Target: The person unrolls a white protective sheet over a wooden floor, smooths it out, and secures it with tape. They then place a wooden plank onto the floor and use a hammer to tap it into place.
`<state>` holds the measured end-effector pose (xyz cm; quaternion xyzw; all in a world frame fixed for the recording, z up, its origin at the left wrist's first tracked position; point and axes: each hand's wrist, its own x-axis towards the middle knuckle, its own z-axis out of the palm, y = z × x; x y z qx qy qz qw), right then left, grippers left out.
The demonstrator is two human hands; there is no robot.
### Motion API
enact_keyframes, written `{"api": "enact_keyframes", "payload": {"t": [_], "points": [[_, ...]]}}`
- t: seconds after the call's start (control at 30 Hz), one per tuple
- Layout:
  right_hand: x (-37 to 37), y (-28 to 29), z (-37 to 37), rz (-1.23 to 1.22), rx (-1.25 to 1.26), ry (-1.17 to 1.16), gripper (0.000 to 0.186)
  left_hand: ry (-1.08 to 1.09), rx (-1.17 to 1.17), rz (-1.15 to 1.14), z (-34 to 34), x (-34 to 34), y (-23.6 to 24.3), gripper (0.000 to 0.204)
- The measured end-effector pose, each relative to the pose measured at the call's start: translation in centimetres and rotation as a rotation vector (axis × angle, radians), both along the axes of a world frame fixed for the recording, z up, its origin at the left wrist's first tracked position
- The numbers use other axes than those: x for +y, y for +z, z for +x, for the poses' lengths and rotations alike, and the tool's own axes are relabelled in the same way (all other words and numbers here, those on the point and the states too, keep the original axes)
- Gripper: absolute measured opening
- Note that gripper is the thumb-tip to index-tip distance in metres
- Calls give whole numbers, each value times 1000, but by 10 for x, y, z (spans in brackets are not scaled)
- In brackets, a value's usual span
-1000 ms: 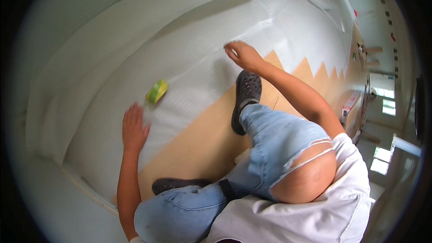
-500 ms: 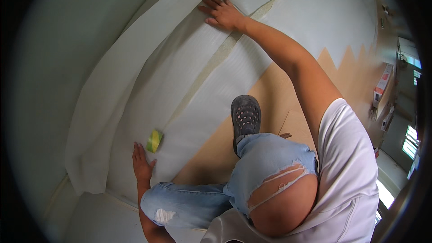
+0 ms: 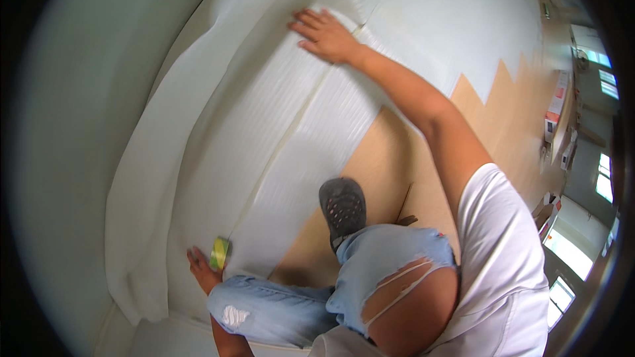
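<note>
My right hand (image 3: 323, 36) lies palm down, fingers spread, on the white ribbed foam underlay (image 3: 264, 125), beside a thin seam between two sheets. My left hand (image 3: 202, 266) rests on the underlay at lower left, fingers apart, partly behind my left knee. A small green-and-yellow striped object (image 3: 219, 253) lies just right of it on the seam. My dark clog (image 3: 341, 206) is beside light wood planks (image 3: 367, 152) with a stepped, pointed edge reaching along the right.
A loose, wavy strip of underlay (image 3: 142, 192) runs along the pale wall (image 3: 73, 132) at left. At far right are a long white-and-red box (image 3: 555, 106), other small items on the floor and bright windows (image 3: 603, 178).
My right hand moved from above the plank edge up and forward onto the underlay. The wider pale gap between sheets seen half a second ago is now narrower. My view has shifted.
</note>
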<state>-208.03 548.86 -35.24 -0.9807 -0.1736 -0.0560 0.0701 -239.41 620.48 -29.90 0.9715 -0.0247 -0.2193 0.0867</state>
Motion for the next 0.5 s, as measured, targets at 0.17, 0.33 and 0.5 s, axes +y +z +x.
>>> {"api": "enact_keyframes", "payload": {"t": [0.17,0.33,0.5], "points": [[17,6,21,128,78,6,53,-56,-33,48,-1,19,-7,131],[-34,-9,29,-126,-49,-200,54,-72,-21,46,6,0,17,129],[-54,24,63,-47,28,-159,54,-27,20,20,14,-5,14,119]]}}
